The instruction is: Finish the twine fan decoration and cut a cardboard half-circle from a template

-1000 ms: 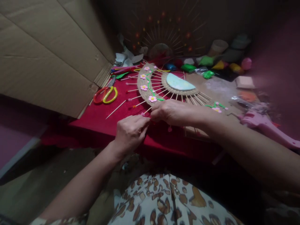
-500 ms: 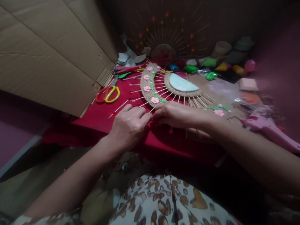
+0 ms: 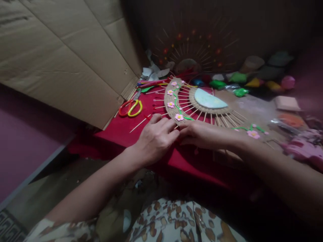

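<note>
A half-round craft piece lies at the table's middle: a twine-wrapped arc [image 3: 168, 97] joined by thin wooden sticks [image 3: 184, 98] to a smaller centre with a pale blue half-disc [image 3: 210, 99]. Pink clay flowers [image 3: 179, 117] and a green vine decorate the arc. At its near edge, my left hand [image 3: 156, 139] is closed, fingertips meeting those of my right hand [image 3: 202, 134]. The right fingers are pinched together by the stick ends; what both hands grip is hidden. A loose stick [image 3: 138, 125] lies left of my left hand.
Scissors [image 3: 135, 108] with red and yellow handles lie left. A large cardboard sheet [image 3: 63, 60] stands at the left. Colourful clay packets [image 3: 238, 78] line the back. A pink glue gun [image 3: 305, 148] lies right. Another stick sunburst [image 3: 188, 50] stands behind.
The camera view has swung, so everything sits further right and slightly lower. Both hands stay together at the arc's near edge, and the red bit by my right fingertips is now hidden.
</note>
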A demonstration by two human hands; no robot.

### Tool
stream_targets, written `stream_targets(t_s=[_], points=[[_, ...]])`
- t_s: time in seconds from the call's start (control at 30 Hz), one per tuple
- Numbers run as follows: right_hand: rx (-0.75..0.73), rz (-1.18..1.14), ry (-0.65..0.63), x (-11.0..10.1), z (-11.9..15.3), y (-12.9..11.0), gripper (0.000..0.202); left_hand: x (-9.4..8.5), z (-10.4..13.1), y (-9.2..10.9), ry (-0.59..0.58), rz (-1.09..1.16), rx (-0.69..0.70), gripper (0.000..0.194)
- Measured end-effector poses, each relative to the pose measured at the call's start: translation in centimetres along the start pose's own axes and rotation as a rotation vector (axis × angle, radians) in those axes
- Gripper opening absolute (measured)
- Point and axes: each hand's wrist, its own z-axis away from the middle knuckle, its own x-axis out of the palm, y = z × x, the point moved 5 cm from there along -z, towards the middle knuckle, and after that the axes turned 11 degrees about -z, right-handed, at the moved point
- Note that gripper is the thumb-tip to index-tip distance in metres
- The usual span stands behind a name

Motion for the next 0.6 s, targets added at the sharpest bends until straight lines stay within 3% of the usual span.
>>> stream_targets(t_s=[0.1, 0.2, 0.27, 0.3, 0.37, 0.4, 0.43, 0.47, 0.53, 0.6], points=[[0.093, 0.059, 0.035, -0.3, 0.1, -0.4, 0.013, -0.4, 0.2, -0.8, 0.113, 0.040, -0.048, 0.017], [0.158, 0.164, 0.132, -0.4, 0.2, -0.4, 0.019, -0.6, 1.7, -5.3, 0.265, -0.025, -0.378, 0.018], [0.159, 0.232, 0.166, -0.2, 0.2, -0.5, 0.020, 0.7, 3.6, -9.9, 0.186, -0.148, -0.740, 0.029], [0.157, 0.249, 0.181, -0.1, 0.2, -0.5, 0.019, 1.9, 4.4, -12.0, 0.053, -0.182, -0.845, 0.033], [0.160, 0.246, 0.207, -0.2, 0.2, -0.7, 0.019, 4.5, 5.3, -15.0, -0.128, -0.128, -0.870, 0.029], [0.161, 0.231, 0.219, -0.2, 0.2, -0.8, 0.019, 6.4, 5.9, -16.2, -0.334, -0.084, -0.899, 0.034], [0.161, 0.211, 0.229, -0.4, 0.2, -1.0, 0.019, 7.7, 6.3, -17.1, -0.466, -0.068, -0.918, 0.035], [0.164, 0.189, 0.239, -0.5, 0.3, -1.2, 0.018, 8.6, 6.5, -17.8, -0.531, -0.060, -0.927, 0.035], [0.179, 0.137, 0.259, -0.8, 0.5, -1.4, 0.015, 9.4, 6.5, -18.4, -0.562, -0.041, -0.909, 0.033], [0.195, 0.084, 0.282, -1.0, 0.9, -1.5, 0.012, 8.9, 6.2, -18.3, -0.486, 0.018, -0.817, 0.030]])
